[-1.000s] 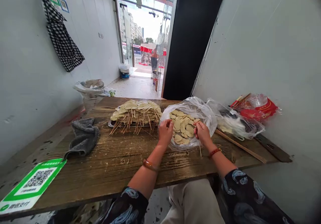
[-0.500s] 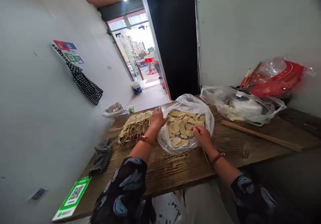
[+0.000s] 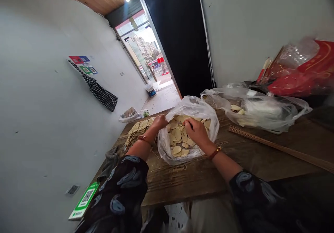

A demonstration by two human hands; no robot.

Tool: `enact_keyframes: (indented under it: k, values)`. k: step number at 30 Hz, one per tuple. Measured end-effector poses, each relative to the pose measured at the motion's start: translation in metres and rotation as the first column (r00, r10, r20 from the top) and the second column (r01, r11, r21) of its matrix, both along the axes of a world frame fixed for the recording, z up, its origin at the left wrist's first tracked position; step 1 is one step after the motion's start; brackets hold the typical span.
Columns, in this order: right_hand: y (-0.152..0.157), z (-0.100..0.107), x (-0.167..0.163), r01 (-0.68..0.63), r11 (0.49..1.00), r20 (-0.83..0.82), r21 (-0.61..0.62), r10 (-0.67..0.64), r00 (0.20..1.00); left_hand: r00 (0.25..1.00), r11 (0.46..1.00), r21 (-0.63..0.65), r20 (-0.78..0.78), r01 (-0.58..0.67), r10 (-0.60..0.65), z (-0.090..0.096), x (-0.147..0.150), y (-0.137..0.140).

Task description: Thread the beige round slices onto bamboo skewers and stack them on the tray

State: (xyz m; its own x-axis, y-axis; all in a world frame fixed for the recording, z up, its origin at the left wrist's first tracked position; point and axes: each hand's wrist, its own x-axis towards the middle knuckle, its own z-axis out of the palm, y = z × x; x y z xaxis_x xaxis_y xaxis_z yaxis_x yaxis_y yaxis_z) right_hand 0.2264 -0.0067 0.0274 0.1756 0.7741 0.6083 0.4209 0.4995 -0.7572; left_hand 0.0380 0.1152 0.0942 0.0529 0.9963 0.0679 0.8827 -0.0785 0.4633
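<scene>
A clear plastic bag (image 3: 163, 146) lies wide open on the wooden table (image 3: 180, 186), holding many pale, flat oval slices (image 3: 177, 134). My left hand (image 3: 159, 122) is closed at the bag's upper left rim and appears to pinch the plastic. Over the slices, my right hand (image 3: 196, 131) is closed with thumb and forefinger pinched together. A thin bamboo skewer seems to run through its grip, mostly hidden by the hand. Left of the bag, partly behind my left arm, is a pile of skewered slices (image 3: 139, 128) with sticks pointing toward me.
A bundle of bamboo skewers (image 3: 273, 146) lies at the right. Behind it sits another plastic bag (image 3: 263, 109) with pale contents, near red packaging (image 3: 300, 76). A grey cloth (image 3: 109, 161) and a green QR-code card (image 3: 85, 200) are at the left edge.
My right hand has moved left and farther in over the slices. My left hand's fingers, spread before, are now curled at the bag's rim. The camera view has shifted and tilted.
</scene>
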Motion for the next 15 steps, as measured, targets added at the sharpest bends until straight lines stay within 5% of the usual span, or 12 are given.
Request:
enact_keyframes:
  k: [7, 9, 11, 13, 15]
  values:
    - [0.007, -0.021, 0.006, 0.127, 0.991, -0.006, 0.04, -0.127, 0.992, 0.868, 0.994, -0.014, 0.488, 0.109, -0.088, 0.028, 0.058, -0.037]
    - [0.007, -0.023, 0.009, 0.15, 0.988, 0.0, 0.046, -0.15, 0.989, 0.618, 0.948, -0.08, 0.775, 0.308, -0.135, 0.032, 0.078, -0.056]
    - [0.006, -0.025, 0.012, 0.177, 0.983, 0.013, 0.045, -0.177, 0.984, 0.481, 0.868, -0.161, 0.871, 0.469, -0.098, 0.032, 0.088, -0.074]
    - [0.006, -0.027, 0.014, 0.202, 0.979, 0.032, 0.039, -0.204, 0.979, 0.486, 0.832, -0.235, 0.873, 0.502, -0.046, 0.027, 0.085, -0.087]
    - [0.005, -0.03, 0.014, 0.224, 0.974, 0.052, 0.031, -0.225, 0.973, 0.53, 0.869, -0.243, 0.848, 0.43, -0.026, 0.022, 0.071, -0.093]
